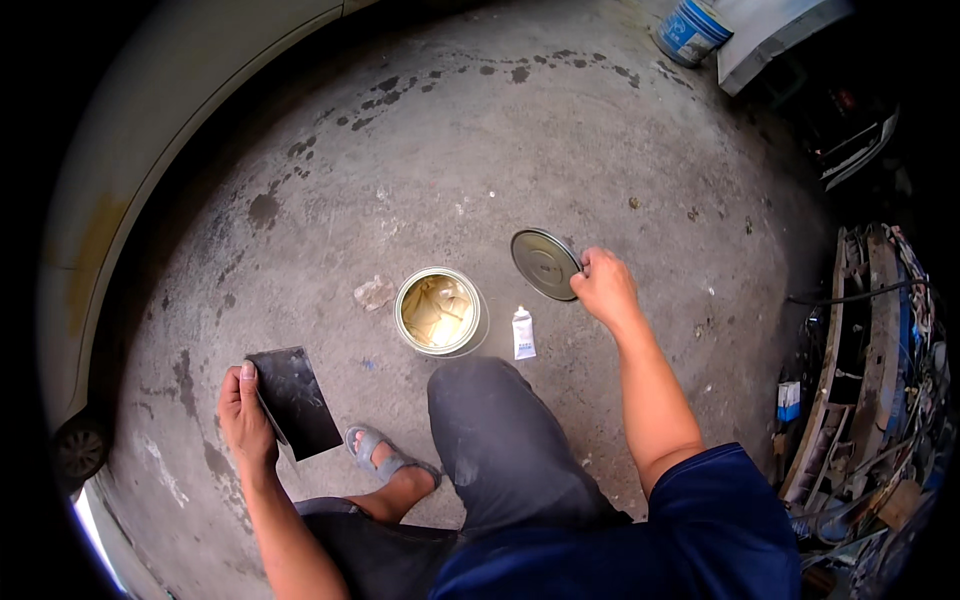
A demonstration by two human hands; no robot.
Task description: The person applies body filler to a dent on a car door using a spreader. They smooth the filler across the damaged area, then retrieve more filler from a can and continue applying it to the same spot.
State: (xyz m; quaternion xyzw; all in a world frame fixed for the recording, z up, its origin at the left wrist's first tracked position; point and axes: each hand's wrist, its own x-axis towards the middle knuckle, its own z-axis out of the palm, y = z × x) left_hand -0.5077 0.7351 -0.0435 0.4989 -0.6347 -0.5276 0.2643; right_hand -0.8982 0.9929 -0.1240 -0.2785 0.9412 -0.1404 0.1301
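Note:
My left hand (248,420) grips a dark, flat rectangular board (298,402) by its left edge, thumb on top. Pale smudges mark the board's face. With the fingers of my right hand (604,287) I pinch the rim of a round metal lid (545,263), held tilted above the floor. Between my hands stands an uncovered round can (402,318), with cream-coloured paste (437,308) inside and a wire handle lying at its right side. A small white tube (524,334) with a pale cap lies right of the can, below the lid.
A crumpled whitish lump (374,293) lies left of the can on the stained concrete floor (400,180). A car body (150,120) borders the left. Piled metal car parts (850,370) line the right, and a blue bucket (690,33) stands at the far right.

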